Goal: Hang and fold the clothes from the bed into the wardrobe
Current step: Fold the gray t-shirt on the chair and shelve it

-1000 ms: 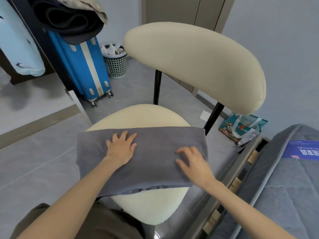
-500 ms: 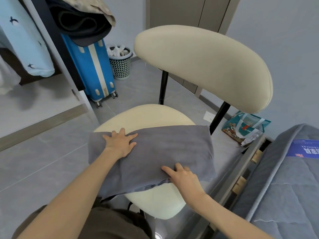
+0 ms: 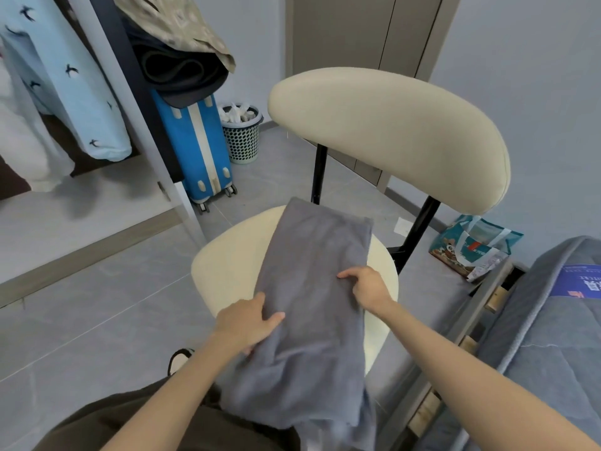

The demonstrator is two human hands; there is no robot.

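- The grey towel (image 3: 312,288) leaves frame near me; left grip (image 3: 245,327) clamps its edge, fingers hidden.
- My right grip (image 3: 367,288) pinches it, now turned lengthwise on the chair seat (image 3: 227,265).

One camera, worn on the person's head, looks forward and steeply down through a wide-angle lens that bows lines near the frame edges. It sits close above the left grip (image 3: 247,323) and right grip (image 3: 367,288), which lie near mid-frame holding the grey cloth (image 3: 312,255), with both forearms entering from the bottom edge. Under the grips is the chair seat (image 3: 227,265). Beyond them the backrest (image 3: 390,138) fills the upper centre. Left of the left grip the view takes in the floor (image 3: 97,320) and a blue suitcase (image 3: 195,148). Right of the right grip the bed (image 3: 553,336) cuts the lower corner.
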